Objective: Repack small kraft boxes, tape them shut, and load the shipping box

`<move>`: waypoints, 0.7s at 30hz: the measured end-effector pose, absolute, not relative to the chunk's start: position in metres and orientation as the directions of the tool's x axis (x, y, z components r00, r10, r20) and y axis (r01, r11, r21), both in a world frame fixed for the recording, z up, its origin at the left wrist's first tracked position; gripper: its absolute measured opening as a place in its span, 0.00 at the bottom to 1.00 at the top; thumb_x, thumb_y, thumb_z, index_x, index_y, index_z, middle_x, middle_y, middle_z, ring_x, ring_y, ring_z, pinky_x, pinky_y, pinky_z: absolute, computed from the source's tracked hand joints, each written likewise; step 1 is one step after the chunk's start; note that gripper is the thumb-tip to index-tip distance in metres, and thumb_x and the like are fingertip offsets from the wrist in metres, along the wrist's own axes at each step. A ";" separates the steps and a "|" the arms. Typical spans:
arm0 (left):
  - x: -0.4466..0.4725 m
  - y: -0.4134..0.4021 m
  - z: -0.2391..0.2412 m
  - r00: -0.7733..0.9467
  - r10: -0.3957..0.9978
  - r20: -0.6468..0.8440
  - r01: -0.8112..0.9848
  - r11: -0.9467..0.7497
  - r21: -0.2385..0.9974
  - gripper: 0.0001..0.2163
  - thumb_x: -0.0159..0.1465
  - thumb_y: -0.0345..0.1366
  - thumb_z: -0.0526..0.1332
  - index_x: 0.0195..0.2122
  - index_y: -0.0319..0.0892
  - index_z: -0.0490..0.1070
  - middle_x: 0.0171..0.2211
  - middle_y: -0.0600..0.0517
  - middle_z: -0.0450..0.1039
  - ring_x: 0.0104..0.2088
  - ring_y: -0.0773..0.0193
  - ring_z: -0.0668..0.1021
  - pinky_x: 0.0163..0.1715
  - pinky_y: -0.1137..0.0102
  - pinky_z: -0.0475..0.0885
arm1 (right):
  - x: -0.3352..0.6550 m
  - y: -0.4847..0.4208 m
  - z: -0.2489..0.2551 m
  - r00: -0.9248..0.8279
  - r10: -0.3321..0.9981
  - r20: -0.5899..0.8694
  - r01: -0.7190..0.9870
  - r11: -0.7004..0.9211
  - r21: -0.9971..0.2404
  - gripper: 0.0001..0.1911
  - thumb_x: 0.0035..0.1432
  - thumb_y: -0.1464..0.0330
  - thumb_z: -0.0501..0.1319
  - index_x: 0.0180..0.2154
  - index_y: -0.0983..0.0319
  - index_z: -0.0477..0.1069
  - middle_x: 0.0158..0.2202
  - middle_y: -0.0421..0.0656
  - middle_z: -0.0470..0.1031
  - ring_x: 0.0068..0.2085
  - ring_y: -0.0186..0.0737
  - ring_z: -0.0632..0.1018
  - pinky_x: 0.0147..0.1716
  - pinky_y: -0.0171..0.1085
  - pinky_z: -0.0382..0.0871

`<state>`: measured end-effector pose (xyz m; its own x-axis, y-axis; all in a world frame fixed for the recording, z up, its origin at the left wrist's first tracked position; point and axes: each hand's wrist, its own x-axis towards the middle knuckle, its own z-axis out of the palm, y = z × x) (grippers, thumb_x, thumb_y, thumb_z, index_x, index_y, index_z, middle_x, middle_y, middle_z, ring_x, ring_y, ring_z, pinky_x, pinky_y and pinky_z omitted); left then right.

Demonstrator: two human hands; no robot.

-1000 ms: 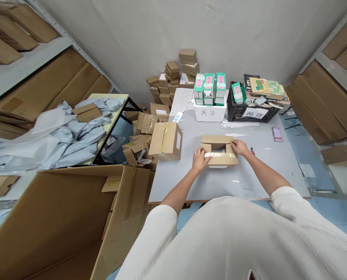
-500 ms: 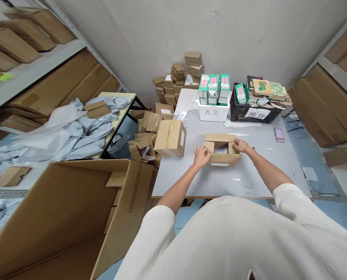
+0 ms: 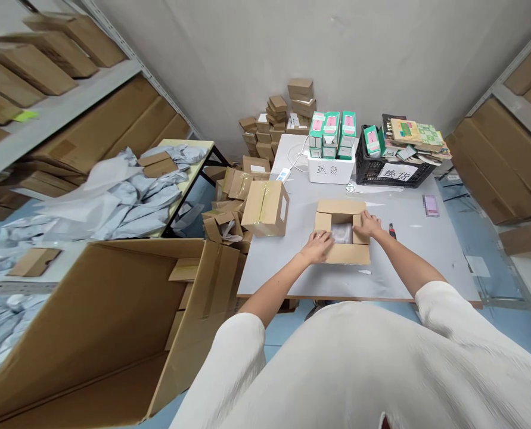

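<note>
A small cardboard box (image 3: pixel 343 207) sits on the table with its flaps spread outward and its top open. Something in clear plastic wrapping (image 3: pixel 341 233) shows inside it. My left hand (image 3: pixel 319 246) grips the box at its left front corner, fingers bent over the flap there. On the opposite side, my right hand (image 3: pixel 368 224) holds the right flap, its fingertips at the edge of the opening. A utility knife (image 3: pixel 392 231) with red and black parts lies just right of my right hand. The undersides of my fingers are hidden.
A taped carton (image 3: pixel 265 208) stands at the table's (image 3: pixel 287 271) left edge. Behind are a white bin (image 3: pixel 331 171) of green boxes and a black crate (image 3: pixel 393 174) of books. A phone-like purple item (image 3: pixel 430 205) lies right. A large open carton (image 3: pixel 90 333) stands left.
The box's front flap has folded down toward me, and its contents show more. Both hands have shifted from pinching the flap edges to gripping over the sides. The knife has come into fuller view.
</note>
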<state>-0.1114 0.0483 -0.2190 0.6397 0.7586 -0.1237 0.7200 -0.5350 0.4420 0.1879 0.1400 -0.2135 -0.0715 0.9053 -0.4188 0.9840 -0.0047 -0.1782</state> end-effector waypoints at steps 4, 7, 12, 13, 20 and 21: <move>-0.095 0.062 -0.218 0.690 0.697 -0.193 0.703 -0.584 0.406 0.38 0.57 0.31 0.74 0.70 0.55 0.69 0.73 0.42 0.67 0.78 0.40 0.59 0.75 0.39 0.48 | 0.178 0.138 -0.221 -0.013 0.903 -0.429 0.987 -0.057 -0.149 0.53 0.65 0.42 0.61 0.80 0.58 0.48 0.83 0.55 0.44 0.75 0.72 0.59 0.71 0.66 0.55; -0.091 0.060 -0.211 0.668 0.713 -0.213 0.733 -0.583 0.351 0.37 0.57 0.32 0.74 0.69 0.54 0.70 0.69 0.41 0.71 0.79 0.38 0.57 0.76 0.34 0.42 | 0.173 0.138 -0.227 0.016 0.899 -0.438 0.985 -0.090 -0.148 0.58 0.62 0.38 0.62 0.81 0.57 0.45 0.83 0.57 0.41 0.76 0.75 0.56 0.71 0.73 0.52; -0.102 0.038 -0.199 0.574 0.813 -0.092 0.798 -0.531 0.284 0.42 0.59 0.36 0.76 0.74 0.51 0.64 0.76 0.37 0.60 0.81 0.35 0.50 0.77 0.31 0.35 | 0.171 0.138 -0.236 0.037 0.897 -0.440 0.984 -0.111 -0.143 0.61 0.62 0.37 0.61 0.82 0.58 0.42 0.84 0.57 0.37 0.78 0.75 0.54 0.72 0.76 0.47; -0.105 0.034 -0.198 0.534 0.843 -0.071 0.823 -0.498 0.275 0.45 0.59 0.38 0.76 0.76 0.50 0.61 0.78 0.36 0.56 0.82 0.34 0.47 0.76 0.31 0.35 | 0.171 0.138 -0.238 0.039 0.898 -0.438 0.984 -0.112 -0.142 0.60 0.62 0.38 0.61 0.82 0.58 0.41 0.84 0.57 0.36 0.78 0.75 0.53 0.72 0.77 0.46; -0.128 0.042 -0.211 0.275 0.954 -0.120 0.940 -0.241 0.242 0.58 0.56 0.51 0.79 0.81 0.43 0.49 0.77 0.26 0.56 0.79 0.26 0.54 0.75 0.31 0.42 | 0.171 0.139 -0.242 0.022 0.911 -0.411 0.977 -0.106 -0.183 0.58 0.62 0.44 0.62 0.81 0.58 0.40 0.84 0.58 0.36 0.78 0.74 0.53 0.71 0.77 0.47; -0.131 0.048 -0.215 0.274 0.950 -0.148 0.938 -0.231 0.258 0.58 0.55 0.52 0.79 0.81 0.43 0.51 0.75 0.26 0.59 0.77 0.26 0.60 0.74 0.33 0.47 | 0.170 0.139 -0.240 0.026 0.908 -0.417 0.977 -0.111 -0.180 0.57 0.62 0.45 0.63 0.81 0.58 0.41 0.84 0.58 0.37 0.78 0.74 0.53 0.72 0.76 0.48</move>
<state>-0.1311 0.0483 -0.2145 0.2741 0.9503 -0.1477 0.9383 -0.2306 0.2575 0.1704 0.1394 -0.2404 0.0263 0.9084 -0.4172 0.9775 -0.1108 -0.1797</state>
